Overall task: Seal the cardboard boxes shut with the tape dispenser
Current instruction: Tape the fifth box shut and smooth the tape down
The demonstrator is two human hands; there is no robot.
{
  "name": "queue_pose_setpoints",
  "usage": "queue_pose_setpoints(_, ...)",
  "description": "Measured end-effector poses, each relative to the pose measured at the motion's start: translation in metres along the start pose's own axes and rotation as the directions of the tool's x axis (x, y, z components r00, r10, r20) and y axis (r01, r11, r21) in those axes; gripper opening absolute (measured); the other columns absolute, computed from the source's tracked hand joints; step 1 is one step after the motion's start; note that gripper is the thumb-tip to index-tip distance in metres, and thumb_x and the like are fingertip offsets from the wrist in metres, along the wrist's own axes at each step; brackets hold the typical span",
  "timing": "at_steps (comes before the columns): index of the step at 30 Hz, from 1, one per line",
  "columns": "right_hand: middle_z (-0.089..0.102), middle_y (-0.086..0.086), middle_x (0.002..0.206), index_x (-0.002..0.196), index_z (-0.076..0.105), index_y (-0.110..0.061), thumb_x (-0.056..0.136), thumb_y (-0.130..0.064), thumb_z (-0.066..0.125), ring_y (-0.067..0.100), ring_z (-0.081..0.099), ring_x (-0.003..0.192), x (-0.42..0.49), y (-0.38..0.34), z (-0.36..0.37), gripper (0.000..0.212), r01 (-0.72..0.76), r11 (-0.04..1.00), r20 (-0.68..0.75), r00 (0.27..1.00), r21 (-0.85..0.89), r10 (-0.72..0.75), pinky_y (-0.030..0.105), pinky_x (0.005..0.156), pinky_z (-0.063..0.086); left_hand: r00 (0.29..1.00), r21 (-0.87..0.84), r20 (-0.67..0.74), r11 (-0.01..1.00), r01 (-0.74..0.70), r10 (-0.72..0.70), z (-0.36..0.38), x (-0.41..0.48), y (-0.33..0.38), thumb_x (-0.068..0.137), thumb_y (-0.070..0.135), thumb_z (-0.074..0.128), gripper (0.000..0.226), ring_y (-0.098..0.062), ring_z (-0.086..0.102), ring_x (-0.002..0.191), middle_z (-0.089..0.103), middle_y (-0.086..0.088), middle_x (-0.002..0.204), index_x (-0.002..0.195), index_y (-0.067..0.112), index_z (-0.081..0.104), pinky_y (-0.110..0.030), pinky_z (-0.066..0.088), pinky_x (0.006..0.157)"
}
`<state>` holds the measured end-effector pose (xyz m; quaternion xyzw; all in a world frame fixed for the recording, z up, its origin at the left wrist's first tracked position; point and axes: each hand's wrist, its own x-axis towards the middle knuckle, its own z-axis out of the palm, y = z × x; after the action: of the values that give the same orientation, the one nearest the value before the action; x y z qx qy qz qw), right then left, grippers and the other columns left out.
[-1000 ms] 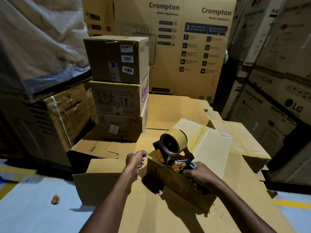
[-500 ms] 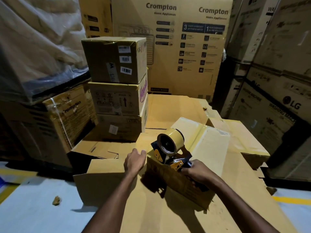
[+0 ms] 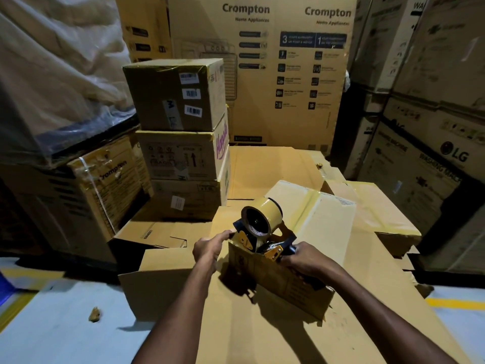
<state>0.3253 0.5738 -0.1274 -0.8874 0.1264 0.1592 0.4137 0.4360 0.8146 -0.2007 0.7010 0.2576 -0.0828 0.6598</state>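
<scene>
Tape dispenser (image 3: 262, 222), tan roll on dark-blue frame, tilts in right hand (image 3: 305, 260).

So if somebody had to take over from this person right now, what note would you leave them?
Right hand: grips the tape dispenser by its handle, its front at the near top edge of the small box.
Left hand: at the box's near-left corner beside the dispenser; whether it pinches tape is unclear.
Done: shiny tape already lies across the box top.
Left: probably carry the strip over the near edge, cut it, press it down.
</scene>
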Motion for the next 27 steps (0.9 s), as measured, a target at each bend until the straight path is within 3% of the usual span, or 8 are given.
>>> queue_pose_setpoints(5, 0.06, 0.004, 0.067, 0.101, 0.072, -0.01, 0.093, -0.028, 0.071, 0.015, 0.054, 0.053, -0.006, 0.003, -0.003, 0.019, -0.001, 0.998, 0.01, 1.0, 0.056, 0.0, 0.028, 0.052, 0.046, 1.0, -0.021, 0.0, 1.0, -0.003, 0.003, -0.002, -0.008, 0.003, 0.064, 0.047, 0.095, 0.059, -0.021, 0.056, 0.079, 0.062, -0.007, 0.092, 0.092, 0.008, 0.061, -0.029, 0.042, 0.057)
queue_pose_setpoints(9, 0.063, 0.001, 0.07, 0.097, 0.073, -0.014, 0.092, -0.033, 0.073, 0.014, 0.056, 0.058, -0.016, 0.012, -0.017, 0.02, -0.015, 1.0, 0.002, 1.0, -0.004, 0.015, 0.026, 0.053, 0.045, 1.0, -0.047, 0.005, 0.999, -0.02, 0.02, -0.003, -0.009, 0.003, 0.064, 0.047, 0.095, 0.058, -0.02, 0.056, 0.079, 0.061, -0.006, 0.092, 0.092, 0.009, 0.06, -0.029, 0.04, 0.056)
queue_pose_setpoints(14, 0.058, 0.001, 0.061, 0.086, 0.066, -0.009, 0.094, -0.022, 0.072, 0.014, 0.051, 0.049, -0.034, 0.034, -0.031, 0.017, -0.041, 0.998, 0.02, 0.999, 0.049, 0.041, 0.026, 0.049, 0.041, 1.0, -0.082, 0.017, 0.997, -0.002, 0.004, 0.001, -0.007, -0.005, 0.065, 0.049, 0.094, 0.057, -0.021, 0.056, 0.082, 0.06, -0.006, 0.091, 0.088, 0.013, 0.058, -0.036, 0.05, 0.07)
queue_pose_setpoints(19, 0.057, -0.011, 0.049, 0.082, 0.068, -0.021, 0.096, -0.024, 0.071, 0.004, 0.051, 0.043, -0.04, 0.028, -0.026, 0.014, 0.023, 1.0, -0.021, 1.0, 0.007, -0.022, 0.025, 0.05, 0.041, 0.991, 0.002, -0.091, 0.995, -0.097, 0.096, 0.014, -0.01, -0.01, 0.069, 0.056, 0.089, 0.063, -0.024, 0.06, 0.087, 0.064, -0.01, 0.103, 0.101, 0.011, 0.058, -0.038, 0.054, 0.071)
queue_pose_setpoints(23, 0.056, -0.012, 0.047, 0.087, 0.071, -0.02, 0.097, -0.027, 0.071, 0.002, 0.049, 0.042, -0.039, 0.027, -0.026, 0.012, 0.035, 0.999, -0.012, 0.999, 0.024, -0.035, 0.024, 0.05, 0.04, 0.969, 0.08, -0.174, 0.983, -0.162, 0.174, 0.031, -0.02, -0.017, 0.065, 0.055, 0.091, 0.087, -0.03, 0.051, 0.114, 0.05, -0.007, 0.125, 0.127, 0.02, 0.041, -0.056, 0.049, 0.096)
queue_pose_setpoints(25, 0.055, -0.012, 0.048, 0.09, 0.072, -0.019, 0.097, -0.027, 0.07, 0.004, 0.048, 0.042, -0.038, 0.028, -0.026, 0.011, 0.032, 0.999, -0.007, 0.999, 0.026, -0.031, 0.025, 0.05, 0.04, 0.98, 0.061, -0.145, 0.99, -0.125, 0.133, 0.043, -0.03, -0.022, 0.062, 0.05, 0.094, 0.1, -0.032, 0.046, 0.117, 0.042, -0.008, 0.127, 0.136, 0.022, 0.033, -0.059, 0.046, 0.099)
queue_pose_setpoints(27, 0.056, -0.012, 0.049, 0.088, 0.072, -0.02, 0.097, -0.028, 0.07, 0.004, 0.049, 0.043, -0.035, 0.031, -0.025, 0.012, 0.025, 0.999, -0.013, 1.0, 0.021, -0.025, 0.024, 0.05, 0.04, 0.992, 0.029, -0.107, 0.997, -0.069, 0.072, 0.055, -0.04, -0.032, 0.063, 0.047, 0.094, 0.1, -0.033, 0.043, 0.118, 0.039, -0.012, 0.13, 0.136, 0.026, 0.029, -0.059, 0.047, 0.099)
